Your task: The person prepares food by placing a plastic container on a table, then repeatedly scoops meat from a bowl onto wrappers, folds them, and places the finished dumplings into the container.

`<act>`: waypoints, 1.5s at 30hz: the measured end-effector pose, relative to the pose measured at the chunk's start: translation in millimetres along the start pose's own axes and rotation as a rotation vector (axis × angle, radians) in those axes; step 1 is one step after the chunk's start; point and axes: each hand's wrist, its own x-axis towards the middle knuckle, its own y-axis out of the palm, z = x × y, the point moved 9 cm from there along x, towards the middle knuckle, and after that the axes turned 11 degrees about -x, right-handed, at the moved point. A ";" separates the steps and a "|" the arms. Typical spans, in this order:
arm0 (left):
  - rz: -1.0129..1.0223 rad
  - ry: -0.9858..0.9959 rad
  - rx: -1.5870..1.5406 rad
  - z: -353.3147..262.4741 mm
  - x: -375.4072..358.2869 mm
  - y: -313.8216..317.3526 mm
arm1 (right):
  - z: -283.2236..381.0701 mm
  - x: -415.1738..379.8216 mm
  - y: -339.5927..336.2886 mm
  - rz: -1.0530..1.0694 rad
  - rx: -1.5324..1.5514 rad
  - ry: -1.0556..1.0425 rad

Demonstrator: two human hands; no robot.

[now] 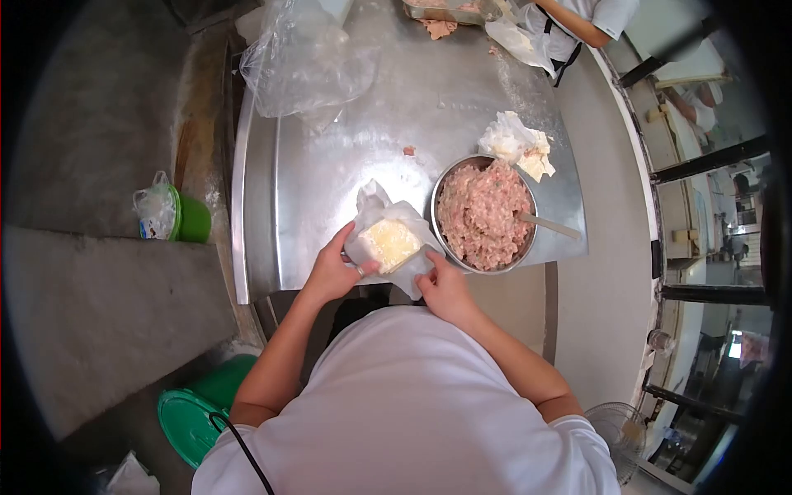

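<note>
A pale yellow, floury stack of what look like dough wrappers (391,242) lies in an opened white plastic bag (370,198) near the table's front edge. My left hand (333,268) grips the stack and bag from the left, its thumb on the near corner. On the other side, my right hand (445,287) pinches the right edge of the bag between thumb and fingers. Just right of the bag stands a metal bowl (435,216) heaped with pinkish minced meat (485,210). A flat spatula-like handle (551,225) sticks out of the meat to the right.
Crumpled white wrapping (513,140) lies beyond the bowl on the steel table (330,165). A large clear plastic bag (309,62) sits at the far left, and a metal tray (450,10) at the far edge. Another person (590,21) stands at the far right corner. Green buckets (194,216) are leftward.
</note>
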 end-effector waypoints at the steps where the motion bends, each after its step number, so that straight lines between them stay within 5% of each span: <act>1: -0.011 0.120 0.178 -9.4 -1.1 6.0 | 6.3 -0.6 -4.0 -0.031 -0.005 -0.021; 3: -0.034 0.367 0.536 -29.7 -4.5 26.1 | 23.4 0.2 -17.6 -0.098 -0.015 -0.066; 6: -0.010 0.417 0.505 -32.4 2.3 46.9 | 26.0 -10.1 -49.0 -0.120 -0.064 0.021; 9: -0.065 0.509 0.550 -33.6 2.0 53.1 | -53.1 -53.5 -20.0 0.259 0.515 0.649; 12: -0.052 0.469 0.526 -27.6 3.2 53.7 | -109.3 -69.0 -5.1 -0.053 1.209 0.656; 16: -0.044 0.532 0.622 -28.2 1.6 58.1 | -122.6 -50.0 -16.7 -0.311 1.496 0.492; 28: 0.074 0.579 0.657 -31.5 23.4 112.5 | -192.3 -12.7 -92.2 -0.577 0.997 0.553; 40: 0.029 0.518 0.648 -43.4 66.3 167.3 | -265.2 13.0 -151.9 -0.548 0.872 0.516; 45: -0.177 0.526 0.926 -77.0 44.0 174.9 | -267.8 18.8 -154.9 -0.412 0.899 0.485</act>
